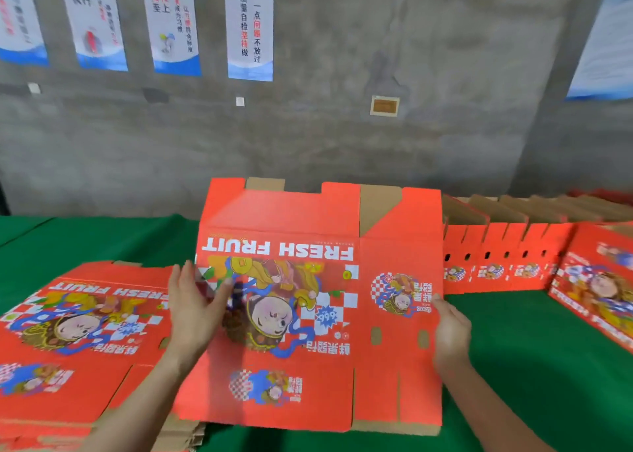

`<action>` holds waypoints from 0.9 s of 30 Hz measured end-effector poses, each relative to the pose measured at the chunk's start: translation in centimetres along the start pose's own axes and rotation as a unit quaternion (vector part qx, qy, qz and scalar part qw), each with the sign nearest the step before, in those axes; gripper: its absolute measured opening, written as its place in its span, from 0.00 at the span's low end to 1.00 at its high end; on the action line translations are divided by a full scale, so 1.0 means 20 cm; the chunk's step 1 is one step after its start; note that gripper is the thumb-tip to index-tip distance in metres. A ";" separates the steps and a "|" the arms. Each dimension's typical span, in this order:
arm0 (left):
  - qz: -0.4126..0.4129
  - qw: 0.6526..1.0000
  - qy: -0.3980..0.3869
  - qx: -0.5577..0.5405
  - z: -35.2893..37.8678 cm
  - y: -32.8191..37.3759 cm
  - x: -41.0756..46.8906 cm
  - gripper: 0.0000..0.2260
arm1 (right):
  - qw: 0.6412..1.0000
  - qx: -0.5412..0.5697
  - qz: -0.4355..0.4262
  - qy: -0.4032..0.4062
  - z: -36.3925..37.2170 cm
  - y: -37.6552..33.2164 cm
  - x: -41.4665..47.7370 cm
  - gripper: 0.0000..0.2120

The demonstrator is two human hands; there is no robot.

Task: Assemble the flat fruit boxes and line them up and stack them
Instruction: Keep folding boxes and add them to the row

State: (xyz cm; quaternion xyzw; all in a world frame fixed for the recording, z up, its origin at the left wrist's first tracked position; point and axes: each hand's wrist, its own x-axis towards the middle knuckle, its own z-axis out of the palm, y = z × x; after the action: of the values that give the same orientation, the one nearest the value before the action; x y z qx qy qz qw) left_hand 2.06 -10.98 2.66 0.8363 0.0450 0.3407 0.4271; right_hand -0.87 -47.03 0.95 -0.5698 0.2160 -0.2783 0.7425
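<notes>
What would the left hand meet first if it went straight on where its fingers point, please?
The left hand holds the flat box at its left edge; straight on, it likely meets only the green tablecloth, though depth is unclear.

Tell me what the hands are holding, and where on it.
Both hold the same flat fruit box: the left hand grips its left edge, thumb on the printed face, and the right hand grips its right edge.
</notes>
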 end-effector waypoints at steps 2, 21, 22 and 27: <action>-0.056 0.990 -0.010 -0.129 0.01 0.08 0.03 0.34 | 1.000 -0.008 -0.013 0.010 -0.17 -0.02 0.07 0.15; -0.127 0.889 -0.165 -0.408 0.10 0.55 -0.44 0.07 | 0.851 -0.362 -0.320 -0.206 -0.26 -0.44 0.04 0.16; -0.129 0.890 -0.161 -0.406 0.09 0.56 -0.47 0.07 | 0.862 -0.361 -0.287 -0.211 -0.25 -0.45 0.05 0.17; -0.136 0.902 -0.141 -0.385 0.07 0.60 -0.56 0.08 | 0.807 -0.451 -0.252 -0.287 -0.31 -0.47 0.10 0.13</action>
State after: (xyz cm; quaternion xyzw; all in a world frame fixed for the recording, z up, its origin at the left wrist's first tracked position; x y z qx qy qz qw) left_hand -8.24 -23.63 5.12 0.6319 -0.0371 0.1484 0.7598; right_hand -4.85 -54.60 8.39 -0.9286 -0.0566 -0.1506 0.3342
